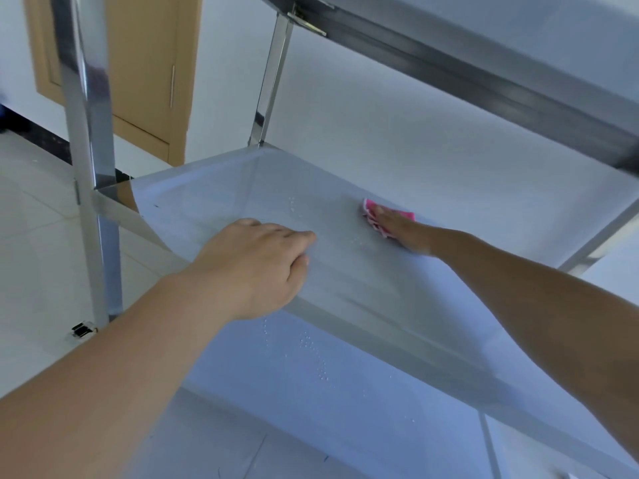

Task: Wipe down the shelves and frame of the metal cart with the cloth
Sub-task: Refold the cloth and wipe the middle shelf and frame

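Wiping looks midway: right hand [397,228] presses flat fingers on the pink cloth [387,216] far back on the middle shelf [214,188], left hand [252,264] curls over its near rim holding nothing, while droplets [311,347] remain on the lower shelf [345,402] and the frame [93,133] awaits.

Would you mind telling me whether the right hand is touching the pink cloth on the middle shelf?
Touching. The head view shows the right hand lying flat on the pink cloth, fingers straight, pressing it onto the middle shelf.
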The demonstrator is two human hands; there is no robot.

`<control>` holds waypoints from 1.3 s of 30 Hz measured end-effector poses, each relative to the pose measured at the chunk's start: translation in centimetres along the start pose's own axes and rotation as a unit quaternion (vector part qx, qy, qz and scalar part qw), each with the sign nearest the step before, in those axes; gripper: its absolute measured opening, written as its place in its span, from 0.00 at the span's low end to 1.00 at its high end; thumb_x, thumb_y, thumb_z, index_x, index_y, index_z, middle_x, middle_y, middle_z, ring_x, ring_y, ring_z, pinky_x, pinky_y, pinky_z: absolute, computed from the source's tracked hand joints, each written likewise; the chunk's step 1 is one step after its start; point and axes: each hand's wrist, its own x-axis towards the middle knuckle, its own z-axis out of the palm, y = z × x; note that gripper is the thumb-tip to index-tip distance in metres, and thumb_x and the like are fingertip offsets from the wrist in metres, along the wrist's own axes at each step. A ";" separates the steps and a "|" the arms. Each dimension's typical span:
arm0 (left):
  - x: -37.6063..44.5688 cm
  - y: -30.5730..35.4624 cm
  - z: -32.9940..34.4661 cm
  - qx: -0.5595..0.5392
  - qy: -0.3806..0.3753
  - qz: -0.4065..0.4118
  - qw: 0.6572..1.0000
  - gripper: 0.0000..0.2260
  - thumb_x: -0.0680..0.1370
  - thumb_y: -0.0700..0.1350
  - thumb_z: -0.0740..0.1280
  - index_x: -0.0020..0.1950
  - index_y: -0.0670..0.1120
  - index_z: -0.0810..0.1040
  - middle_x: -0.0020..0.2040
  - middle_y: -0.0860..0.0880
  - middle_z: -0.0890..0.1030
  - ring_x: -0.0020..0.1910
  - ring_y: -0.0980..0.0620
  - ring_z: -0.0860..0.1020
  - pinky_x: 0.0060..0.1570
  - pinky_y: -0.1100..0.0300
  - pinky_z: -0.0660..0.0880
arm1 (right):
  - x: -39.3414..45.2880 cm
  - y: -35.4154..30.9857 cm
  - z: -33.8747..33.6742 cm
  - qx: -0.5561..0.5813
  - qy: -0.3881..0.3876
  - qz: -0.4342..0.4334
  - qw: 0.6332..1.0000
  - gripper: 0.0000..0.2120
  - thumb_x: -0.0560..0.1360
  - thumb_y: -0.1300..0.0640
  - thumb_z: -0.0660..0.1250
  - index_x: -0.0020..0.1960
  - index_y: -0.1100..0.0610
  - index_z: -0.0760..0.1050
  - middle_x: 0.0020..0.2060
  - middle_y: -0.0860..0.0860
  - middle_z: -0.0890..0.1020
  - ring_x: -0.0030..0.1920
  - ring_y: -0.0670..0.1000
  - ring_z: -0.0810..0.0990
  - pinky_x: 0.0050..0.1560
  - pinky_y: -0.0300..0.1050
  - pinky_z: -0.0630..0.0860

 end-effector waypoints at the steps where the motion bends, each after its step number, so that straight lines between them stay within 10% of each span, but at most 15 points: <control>1: 0.0 0.0 0.0 0.000 0.001 -0.003 1.000 0.21 0.74 0.53 0.42 0.59 0.52 0.69 0.55 0.55 0.79 0.57 0.53 0.74 0.58 0.53 0.66 | -1.0 -0.6 0.6 0.014 -0.013 -0.018 1.000 0.17 0.79 0.46 0.58 0.61 0.55 0.76 0.44 0.46 0.79 0.41 0.41 0.75 0.49 0.32 0.71; 4: 0.1 0.1 0.1 0.006 0.001 -0.018 1.000 0.22 0.75 0.51 0.45 0.66 0.51 0.65 0.62 0.53 0.76 0.62 0.52 0.71 0.64 0.54 0.61 | -4.7 -2.8 1.9 -0.039 -0.103 -0.092 0.990 0.17 0.81 0.48 0.54 0.62 0.57 0.72 0.43 0.48 0.77 0.38 0.42 0.74 0.40 0.34 0.72; 6: 0.2 0.1 0.1 0.013 0.001 -0.035 0.999 0.22 0.76 0.49 0.48 0.71 0.50 0.61 0.67 0.52 0.72 0.67 0.52 0.66 0.69 0.53 0.55 | -7.7 -4.0 2.2 -0.131 -0.167 -0.154 0.965 0.27 0.80 0.42 0.47 0.70 0.58 0.64 0.60 0.56 0.75 0.56 0.49 0.73 0.55 0.37 0.71; 10: 0.1 0.1 0.1 0.010 0.010 -0.044 0.999 0.21 0.78 0.47 0.50 0.71 0.49 0.61 0.68 0.51 0.71 0.67 0.50 0.65 0.69 0.51 0.55 | -13.0 -5.9 2.3 -0.300 -0.221 -0.195 0.907 0.50 0.64 0.22 0.31 0.76 0.51 0.44 0.76 0.45 0.46 0.75 0.41 0.42 0.73 0.37 0.39; 25: 0.3 -0.9 -1.4 -0.168 0.027 -0.016 0.985 0.17 0.79 0.41 0.54 0.67 0.45 0.68 0.66 0.48 0.71 0.65 0.49 0.68 0.62 0.55 0.66 | -17.2 -6.3 3.7 -0.293 -0.265 -0.240 0.887 0.30 0.76 0.31 0.40 0.75 0.40 0.40 0.76 0.40 0.42 0.75 0.45 0.38 0.74 0.60 0.43; 30: -1.0 -5.8 -3.0 0.018 0.070 -0.040 0.997 0.13 0.76 0.45 0.54 0.56 0.48 0.75 0.57 0.52 0.77 0.58 0.49 0.71 0.59 0.54 0.63 | -17.1 -7.5 4.4 -0.311 -0.260 -0.238 0.883 0.28 0.77 0.32 0.40 0.73 0.37 0.38 0.76 0.41 0.41 0.76 0.46 0.38 0.74 0.61 0.43; 39: -2.7 -7.4 -1.7 -0.011 0.056 -0.083 0.995 0.23 0.77 0.50 0.45 0.59 0.50 0.77 0.62 0.52 0.77 0.64 0.51 0.71 0.62 0.54 0.64 | -14.2 -10.0 6.5 -0.328 -0.253 -0.203 0.887 0.30 0.77 0.32 0.39 0.75 0.41 0.38 0.76 0.40 0.41 0.75 0.46 0.37 0.74 0.61 0.43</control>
